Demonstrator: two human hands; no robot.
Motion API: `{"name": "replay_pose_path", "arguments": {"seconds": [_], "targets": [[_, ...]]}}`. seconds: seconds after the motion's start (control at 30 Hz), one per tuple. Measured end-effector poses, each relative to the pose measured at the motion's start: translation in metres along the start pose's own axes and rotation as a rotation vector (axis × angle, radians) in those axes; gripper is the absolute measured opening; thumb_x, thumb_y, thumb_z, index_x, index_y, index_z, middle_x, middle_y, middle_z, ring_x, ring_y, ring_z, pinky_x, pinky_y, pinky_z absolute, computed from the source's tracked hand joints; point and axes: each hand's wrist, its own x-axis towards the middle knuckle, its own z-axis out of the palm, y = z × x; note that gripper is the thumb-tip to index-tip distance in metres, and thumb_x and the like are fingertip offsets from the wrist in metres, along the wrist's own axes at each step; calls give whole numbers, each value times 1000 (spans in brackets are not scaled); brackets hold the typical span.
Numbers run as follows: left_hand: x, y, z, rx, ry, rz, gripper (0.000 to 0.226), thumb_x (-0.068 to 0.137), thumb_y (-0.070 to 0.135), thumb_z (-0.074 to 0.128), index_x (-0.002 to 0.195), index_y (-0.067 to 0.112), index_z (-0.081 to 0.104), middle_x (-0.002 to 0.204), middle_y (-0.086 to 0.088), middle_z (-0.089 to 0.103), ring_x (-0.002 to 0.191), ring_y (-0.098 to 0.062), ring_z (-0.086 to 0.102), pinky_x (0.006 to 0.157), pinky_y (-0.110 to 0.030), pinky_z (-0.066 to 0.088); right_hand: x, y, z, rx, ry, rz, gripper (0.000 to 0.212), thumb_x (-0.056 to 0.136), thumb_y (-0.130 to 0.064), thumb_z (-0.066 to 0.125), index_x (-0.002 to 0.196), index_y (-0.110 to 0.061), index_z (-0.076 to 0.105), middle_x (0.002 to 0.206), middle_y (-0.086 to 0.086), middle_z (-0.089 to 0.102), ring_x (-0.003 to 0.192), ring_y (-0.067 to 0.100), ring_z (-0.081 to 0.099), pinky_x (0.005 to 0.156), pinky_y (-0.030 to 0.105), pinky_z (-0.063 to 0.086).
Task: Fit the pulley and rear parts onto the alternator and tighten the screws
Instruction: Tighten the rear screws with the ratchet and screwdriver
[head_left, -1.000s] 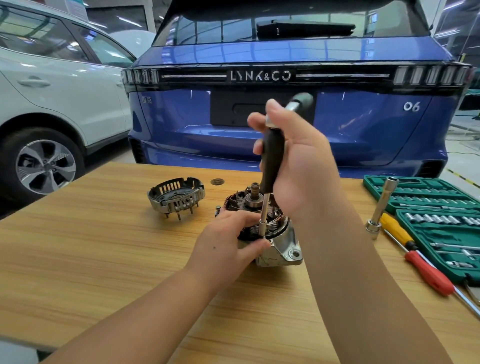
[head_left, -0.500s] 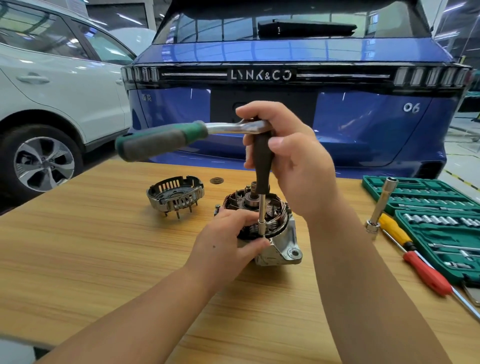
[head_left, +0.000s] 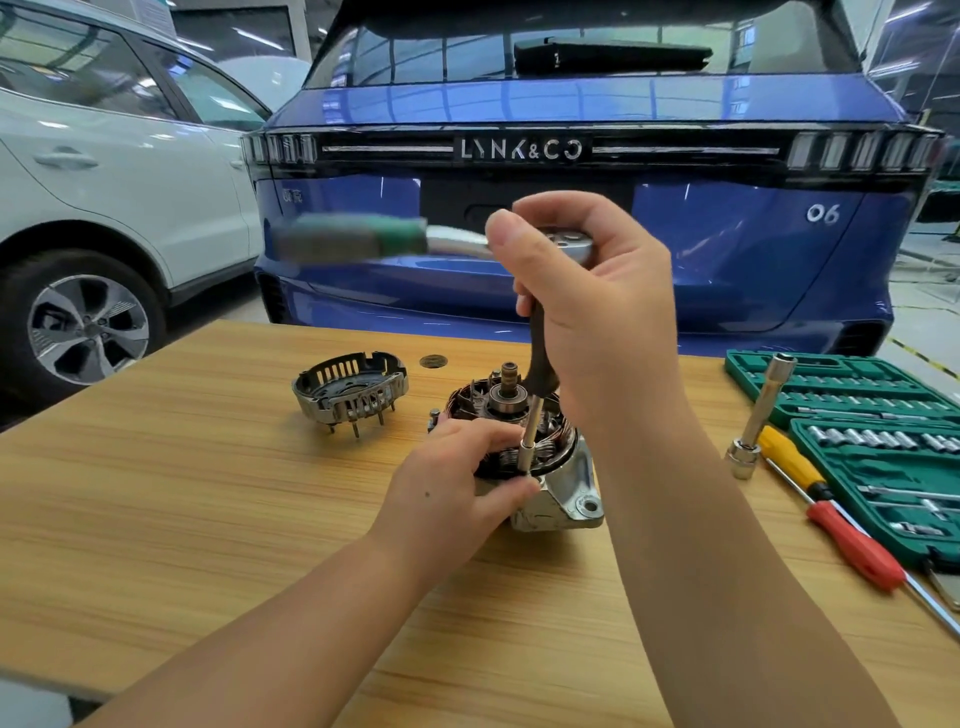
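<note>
At frame centre, the right hand (head_left: 597, 306) is clenching the ratchet (head_left: 457, 241); the left hand (head_left: 457, 473) is gripping the alternator (head_left: 561, 488). At right, a green case (head_left: 769, 410) is holding sockets (head_left: 883, 439).

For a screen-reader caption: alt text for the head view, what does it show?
A right hand grips a ratchet with extension on an alternator screw, steadied by the left hand on a wooden table; a rear cover sits beside.

Bright overhead workshop light, glare on blue car (head_left: 571, 104); ratchet handle (head_left: 353, 240) motion-blurred; edges bowed.
</note>
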Motion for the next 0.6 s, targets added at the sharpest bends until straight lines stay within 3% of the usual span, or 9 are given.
{"name": "replay_pose_path", "arguments": {"seconds": [0.1, 0.2, 0.27, 0.37, 0.47, 0.53, 0.6], "targets": [[1, -1, 0, 16, -7, -6, 44, 83, 40, 77, 124, 32, 65, 114, 18, 65, 109, 7, 51, 93, -13, 41, 6, -3, -7, 104, 151, 168, 22, 89, -25, 76, 104, -15, 63, 59, -6, 61, 50, 10, 54, 50, 22, 43], [1, 0, 0, -6, 1, -20, 43, 83, 39, 78, 123, 34, 65, 109, 26, 60, 108, 9, 50, 100, -26, 46, 12, -8, -17, 496, 30, 468, 21, 98, -30, 59, 108, -11, 59, 73, 3, 67, 59, 13, 53, 60, 26, 41], [1, 2, -1, -12, 4, -16, 40, 83, 37, 79, 121, 34, 66, 103, 33, 56, 106, 14, 49, 107, -38, 44, 12, -11, -17, 642, -78, 585, 27, 90, -27, 59, 109, -8, 65, 83, 4, 70, 64, 15, 56, 62, 25, 44], [1, 3, -1, -2, 13, 6, 38, 82, 34, 80, 118, 34, 67, 98, 37, 53, 104, 20, 46, 104, -36, 46, 10, -9, -12, 684, -181, 616, 12, 73, -22, 72, 81, -15, 75, 79, 0, 69, 69, 15, 63, 63, 22, 50], [1, 2, -1, 9, 16, 21, 39, 82, 36, 79, 119, 34, 66, 98, 34, 54, 103, 20, 46, 95, -21, 45, 8, -2, -9, 660, -124, 433, 27, 75, -6, 74, 82, -18, 51, 82, 4, 67, 82, 24, 63, 70, 30, 51], [1, 0, 0, 12, 11, 14, 42, 82, 38, 79, 122, 33, 65, 102, 31, 55, 103, 19, 46, 94, -14, 42, 6, 6, -7, 325, 57, 38, 31, 79, 2, 68, 82, -18, 45, 89, 7, 65, 86, 21, 62, 75, 30, 49], [0, -1, 1, 18, 9, 10, 44, 83, 39, 78, 124, 32, 65, 105, 28, 56, 103, 18, 47, 93, -8, 38, 4, 14, -3, -99, 103, -358, 31, 84, 13, 59, 95, -15, 50, 91, 6, 58, 84, 5, 56, 77, 16, 46]]}}
